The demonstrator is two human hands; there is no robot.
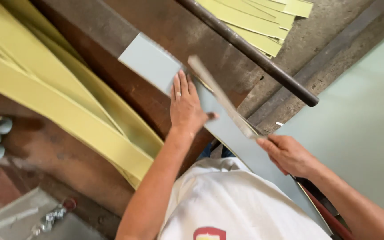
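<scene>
Now left hand (185, 109) flat, open, pressing grey sheet (150, 62); right hand (287, 153) gripping metal ruler (221, 95) across it.

Two hands (185, 106), one grey sheet (150, 62), one rod (250, 51)

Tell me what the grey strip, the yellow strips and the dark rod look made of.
Grey strip: likely thin sheet, matte; flat, crisp edges. Yellow strips: flexible, slightly glossy sheet, perhaps plastic; they curve. Dark rod: probably steel, dull brown, round.

Pale grey-blue sheet (150, 62), yellow-green strips (45, 89), rusty brown bench (156, 26), dark rod (254, 58), white shirt (227, 200)
</scene>
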